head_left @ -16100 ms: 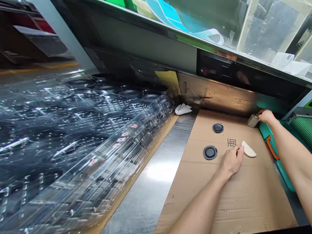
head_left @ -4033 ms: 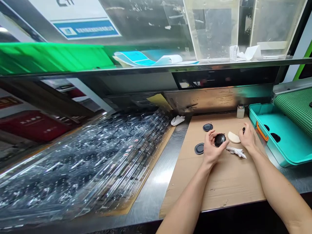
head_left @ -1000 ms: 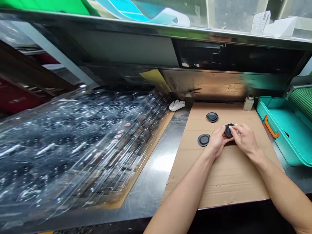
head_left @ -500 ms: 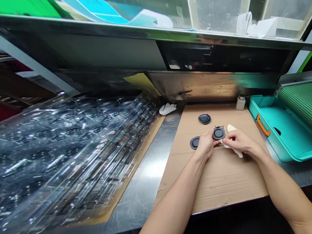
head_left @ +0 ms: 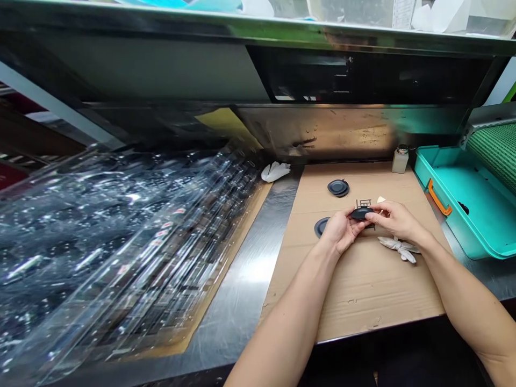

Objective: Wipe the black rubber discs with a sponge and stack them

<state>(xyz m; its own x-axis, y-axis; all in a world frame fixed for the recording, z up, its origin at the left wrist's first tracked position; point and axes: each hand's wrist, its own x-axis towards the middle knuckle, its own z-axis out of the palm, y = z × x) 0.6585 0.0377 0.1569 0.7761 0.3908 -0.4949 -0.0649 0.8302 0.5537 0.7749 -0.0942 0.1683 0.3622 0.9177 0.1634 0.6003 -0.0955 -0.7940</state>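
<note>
Left hand (head_left: pixel 342 231) holds disc (head_left: pixel 362 213) over cardboard (head_left: pixel 374 290) on steel (head_left: pixel 250 274).

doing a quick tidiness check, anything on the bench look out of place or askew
Mildly, yes: near the back of the cardboard, two dark discs overlap off-centre instead of lining up. A crumpled white cloth or tissue lies by the right hand. I see no spill.

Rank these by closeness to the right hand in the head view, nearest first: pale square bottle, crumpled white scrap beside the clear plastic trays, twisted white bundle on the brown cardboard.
1. Twisted white bundle: just below the right hand.
2. Pale square bottle: at the brown cardboard's back edge.
3. Crumpled white scrap: far left, beside the clear plastic trays.
</note>
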